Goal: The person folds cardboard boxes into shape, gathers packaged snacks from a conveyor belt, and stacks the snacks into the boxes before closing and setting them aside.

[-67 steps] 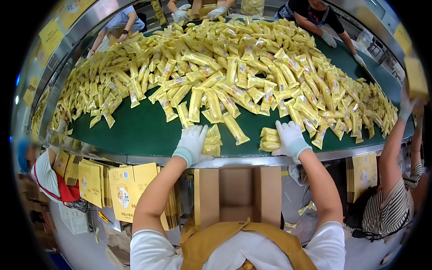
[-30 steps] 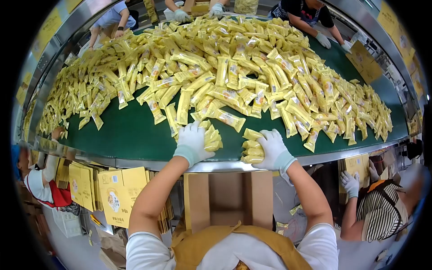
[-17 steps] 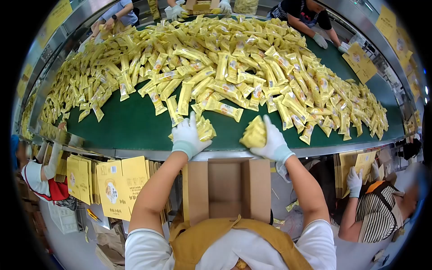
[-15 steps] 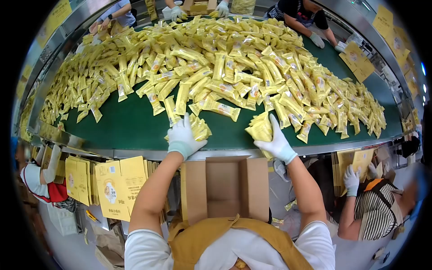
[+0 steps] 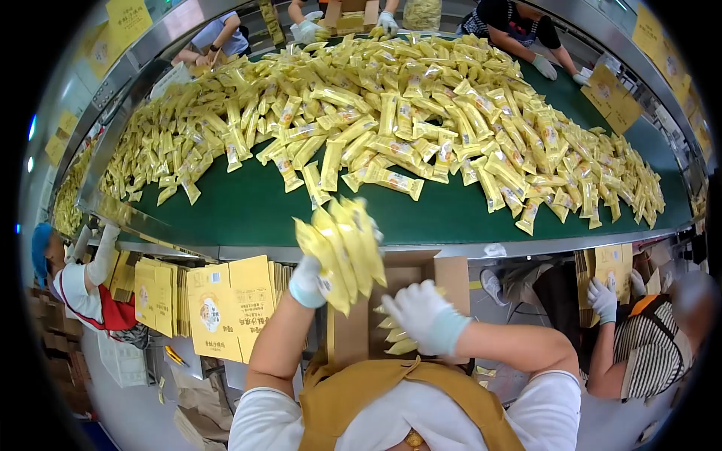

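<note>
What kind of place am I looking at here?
Most likely a factory packing area: matching yellow packets are heaped on a green work surface, flattened cartons stand bunched together, and an open brown box has packets inside it.

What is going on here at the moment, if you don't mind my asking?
A person in white gloves is handling yellow packets at a carton. The left hand holds up a row of packets. The right hand is over the open carton, near a few packets inside; whether it touches them is hard to tell. A large pile of packets covers much of the green table, and other people are around it.
</note>
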A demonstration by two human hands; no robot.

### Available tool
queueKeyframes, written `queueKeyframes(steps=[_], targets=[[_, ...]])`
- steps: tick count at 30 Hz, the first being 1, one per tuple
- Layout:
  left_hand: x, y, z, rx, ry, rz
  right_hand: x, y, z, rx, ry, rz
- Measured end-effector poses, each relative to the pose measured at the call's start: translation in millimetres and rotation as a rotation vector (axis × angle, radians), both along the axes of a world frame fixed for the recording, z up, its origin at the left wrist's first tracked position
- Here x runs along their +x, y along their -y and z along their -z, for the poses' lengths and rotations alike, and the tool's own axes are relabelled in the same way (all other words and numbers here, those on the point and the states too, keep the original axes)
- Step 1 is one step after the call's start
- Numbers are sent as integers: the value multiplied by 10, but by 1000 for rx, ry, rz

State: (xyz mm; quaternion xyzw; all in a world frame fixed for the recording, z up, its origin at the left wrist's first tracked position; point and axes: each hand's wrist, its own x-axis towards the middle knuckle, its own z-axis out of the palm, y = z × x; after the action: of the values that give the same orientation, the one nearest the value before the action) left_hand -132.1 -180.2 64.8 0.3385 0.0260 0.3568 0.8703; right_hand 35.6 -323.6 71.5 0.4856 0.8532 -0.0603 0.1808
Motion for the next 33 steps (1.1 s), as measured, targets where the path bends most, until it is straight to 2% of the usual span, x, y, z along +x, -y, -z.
queueKeyframes(steps=[1, 2, 3, 5, 8, 9, 11, 12, 14, 16, 17, 20, 21, 23, 25, 28, 29, 31, 32, 33], targets=[[56, 77, -140, -150, -198, 28, -109, 2, 150, -42, 14, -24], [90, 113, -56, -54, -259, 68, -211, -18, 227, -84, 27, -46], [124, 148, 28, 47, -317, 106, -303, -124, 177, -314, 26, 21], [152, 222, 141, 566, -438, 91, -282, 37, 864, -219, -202, -33], [300, 323, 91, 1460, -642, -87, -241, -10, 732, -526, -513, 240], [343, 377, 182, 1603, -712, -157, -296, 96, 1342, -529, -626, 349], [393, 456, 402, 1803, -919, -230, -261, 139, 1475, -557, -570, 362], [404, 510, 476, 1894, -1031, -271, -254, 78, 1085, -587, -399, 264], [423, 646, 600, 2032, -1151, -345, -246, -15, 854, -688, -264, 187], [486, 713, 744, 2169, -1268, -368, -218, -27, 894, -824, -328, 234], [523, 721, 800, 2075, -1350, -238, -210, 51, 1028, -753, -367, 229], [657, 688, 801, 2048, -1494, -6, -452, 248, 1596, -373, -274, 453], [697, 691, 854, 2078, -1531, 60, -516, 242, 1461, -326, -83, 365], [787, 652, 1020, 1964, -1575, 252, -683, -7, 1435, -600, 131, 119], [857, 585, 1222, 1827, -1595, 414, -695, -192, 1263, -751, 236, 135], [862, 490, 1396, 1814, -1548, 522, -442, 11, 1103, -514, 55, 96], [844, 427, 1122, 1861, -1468, 671, -188, -126, 739, -643, -52, -60], [754, 335, 831, 1898, -1270, 707, 324, -177, 251, -705, -659, 148], [690, 273, 676, 1912, -1170, 725, 583, -164, 218, -782, -982, 257], [603, 174, 408, 1701, -1030, 724, 892, -115, 109, -731, -1237, 421]])
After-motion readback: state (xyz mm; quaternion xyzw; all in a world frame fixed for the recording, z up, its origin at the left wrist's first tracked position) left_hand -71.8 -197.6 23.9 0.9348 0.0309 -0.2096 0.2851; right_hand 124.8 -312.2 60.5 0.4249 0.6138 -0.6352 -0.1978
